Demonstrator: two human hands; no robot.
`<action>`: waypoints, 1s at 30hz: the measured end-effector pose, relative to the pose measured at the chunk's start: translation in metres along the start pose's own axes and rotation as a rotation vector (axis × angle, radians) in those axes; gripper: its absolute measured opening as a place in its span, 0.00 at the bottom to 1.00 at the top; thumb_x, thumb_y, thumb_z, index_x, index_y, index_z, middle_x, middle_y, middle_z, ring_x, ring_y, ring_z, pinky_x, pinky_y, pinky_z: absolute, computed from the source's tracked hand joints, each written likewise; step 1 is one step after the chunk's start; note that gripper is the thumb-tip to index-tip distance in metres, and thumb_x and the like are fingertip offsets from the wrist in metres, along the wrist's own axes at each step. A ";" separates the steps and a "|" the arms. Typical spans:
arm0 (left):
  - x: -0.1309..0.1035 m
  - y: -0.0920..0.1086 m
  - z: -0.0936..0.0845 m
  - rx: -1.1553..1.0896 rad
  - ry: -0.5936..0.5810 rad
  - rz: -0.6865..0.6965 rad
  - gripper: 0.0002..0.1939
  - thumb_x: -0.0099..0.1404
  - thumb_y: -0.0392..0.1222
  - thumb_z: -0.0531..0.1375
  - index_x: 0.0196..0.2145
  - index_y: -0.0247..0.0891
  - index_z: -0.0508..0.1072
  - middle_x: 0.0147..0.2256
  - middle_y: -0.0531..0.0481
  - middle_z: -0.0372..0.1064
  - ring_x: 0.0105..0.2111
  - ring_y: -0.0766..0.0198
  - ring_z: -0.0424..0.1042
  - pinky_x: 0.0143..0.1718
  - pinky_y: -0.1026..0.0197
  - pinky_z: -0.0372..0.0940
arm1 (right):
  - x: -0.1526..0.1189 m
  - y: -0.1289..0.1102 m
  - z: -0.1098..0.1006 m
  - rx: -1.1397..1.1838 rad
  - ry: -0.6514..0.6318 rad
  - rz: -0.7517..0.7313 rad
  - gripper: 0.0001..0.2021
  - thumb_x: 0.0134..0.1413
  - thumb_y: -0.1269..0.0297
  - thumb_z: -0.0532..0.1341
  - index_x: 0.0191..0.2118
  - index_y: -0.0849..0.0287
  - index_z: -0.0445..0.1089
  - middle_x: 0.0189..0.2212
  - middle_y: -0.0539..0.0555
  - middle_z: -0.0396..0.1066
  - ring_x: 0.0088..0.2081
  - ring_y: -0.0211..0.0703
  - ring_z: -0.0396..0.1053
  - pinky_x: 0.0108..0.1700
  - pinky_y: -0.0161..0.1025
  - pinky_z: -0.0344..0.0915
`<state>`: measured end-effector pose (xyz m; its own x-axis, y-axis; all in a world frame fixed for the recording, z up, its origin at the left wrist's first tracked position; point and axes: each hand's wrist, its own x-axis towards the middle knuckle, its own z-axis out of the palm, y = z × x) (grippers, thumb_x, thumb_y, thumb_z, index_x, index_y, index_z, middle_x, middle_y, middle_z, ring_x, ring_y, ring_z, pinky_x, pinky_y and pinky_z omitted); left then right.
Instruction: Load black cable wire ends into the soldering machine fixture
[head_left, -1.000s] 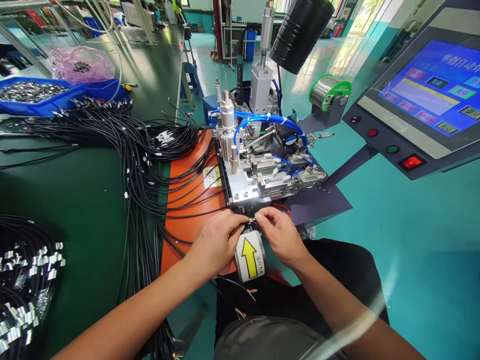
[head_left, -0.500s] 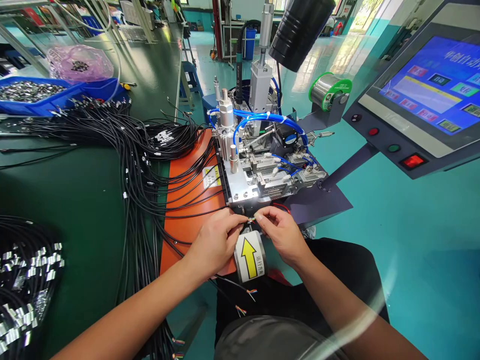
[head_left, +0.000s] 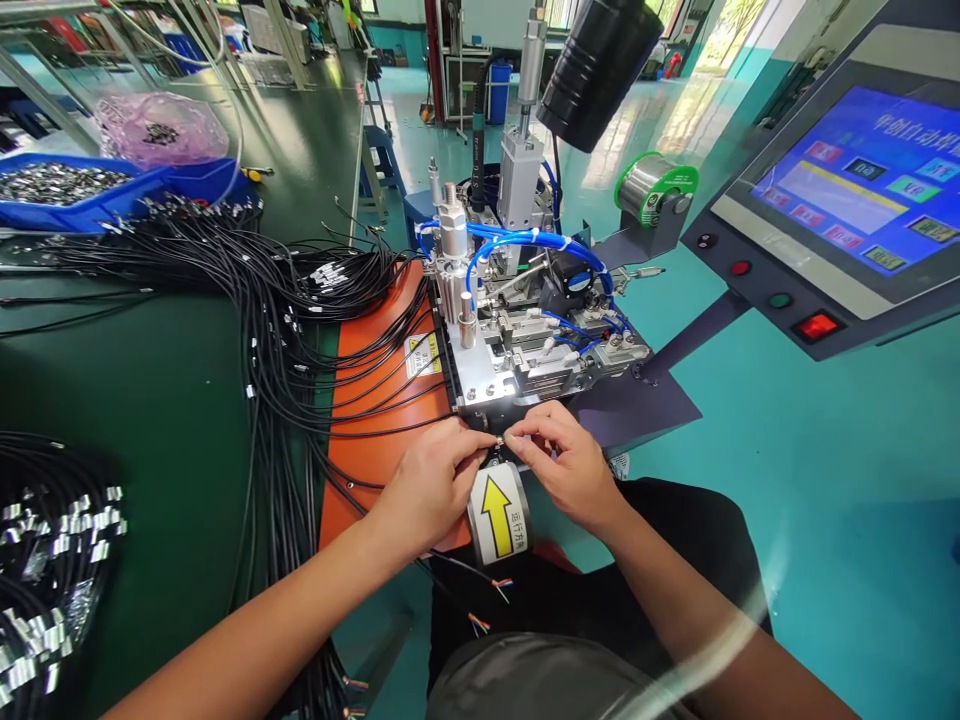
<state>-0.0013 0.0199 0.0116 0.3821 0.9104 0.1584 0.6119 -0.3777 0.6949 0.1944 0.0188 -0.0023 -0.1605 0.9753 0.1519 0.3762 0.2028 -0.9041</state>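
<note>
My left hand [head_left: 435, 480] is closed in a pinch on a black cable [head_left: 367, 486], whose end points right at the front of the soldering machine [head_left: 480, 375]. My right hand [head_left: 566, 465] is closed too, thumb and forefinger pinching the fine wire ends [head_left: 500, 440] beside the left fingertips. The tips hide most of these wires. Just below the fingers is a curved plate with a yellow arrow label [head_left: 499, 515]. Other cables with stripped coloured wires [head_left: 480, 624] hang under my left forearm.
Bundles of black cables [head_left: 277, 400] lie over the green table [head_left: 180, 400] and orange mat [head_left: 360, 395]. A blue bin [head_left: 82, 212] of metal parts stands far left. At right are a solder spool [head_left: 637, 190] and control screen [head_left: 862, 190]; a black tube [head_left: 600, 75] overhangs.
My right fingers have shifted slightly and now cover the coloured wires that showed at their tips before. My left hand has stayed in place. The view has turned slightly.
</note>
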 end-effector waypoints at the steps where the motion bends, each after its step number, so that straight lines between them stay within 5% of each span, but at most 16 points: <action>1: 0.000 0.000 -0.001 -0.004 0.000 0.002 0.11 0.66 0.32 0.56 0.42 0.38 0.77 0.34 0.47 0.71 0.36 0.62 0.70 0.38 0.60 0.67 | 0.001 -0.002 -0.001 -0.028 -0.016 -0.028 0.08 0.60 0.62 0.60 0.36 0.55 0.76 0.35 0.53 0.66 0.35 0.42 0.66 0.36 0.38 0.63; 6: -0.001 0.001 -0.002 -0.015 0.014 0.024 0.11 0.66 0.33 0.56 0.42 0.39 0.77 0.34 0.48 0.71 0.35 0.63 0.70 0.37 0.61 0.66 | 0.001 -0.006 -0.006 -0.125 -0.059 -0.134 0.06 0.59 0.66 0.60 0.40 0.55 0.74 0.36 0.54 0.65 0.39 0.44 0.66 0.40 0.40 0.63; 12: -0.001 0.002 -0.002 -0.030 -0.045 0.097 0.11 0.66 0.32 0.56 0.40 0.39 0.78 0.31 0.49 0.68 0.33 0.64 0.68 0.34 0.64 0.64 | 0.007 -0.016 -0.003 -0.123 -0.070 -0.149 0.06 0.60 0.68 0.58 0.32 0.57 0.71 0.33 0.52 0.65 0.37 0.42 0.66 0.40 0.38 0.62; 21: 0.003 0.007 -0.005 -0.110 0.006 0.021 0.11 0.65 0.29 0.57 0.40 0.38 0.76 0.34 0.50 0.69 0.36 0.66 0.69 0.38 0.64 0.64 | 0.004 0.002 -0.015 0.160 -0.005 0.221 0.14 0.62 0.54 0.57 0.41 0.57 0.74 0.27 0.50 0.67 0.28 0.39 0.62 0.31 0.37 0.58; 30: 0.002 0.009 -0.005 -0.081 0.020 0.011 0.11 0.65 0.29 0.56 0.40 0.37 0.76 0.33 0.50 0.67 0.35 0.65 0.67 0.37 0.63 0.63 | -0.004 0.002 -0.003 0.354 -0.033 0.281 0.12 0.59 0.54 0.61 0.35 0.57 0.75 0.25 0.48 0.65 0.27 0.37 0.58 0.29 0.35 0.55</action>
<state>0.0018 0.0187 0.0214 0.3741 0.9098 0.1797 0.5492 -0.3735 0.7476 0.1988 0.0152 -0.0030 -0.1279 0.9837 -0.1264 0.0751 -0.1175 -0.9902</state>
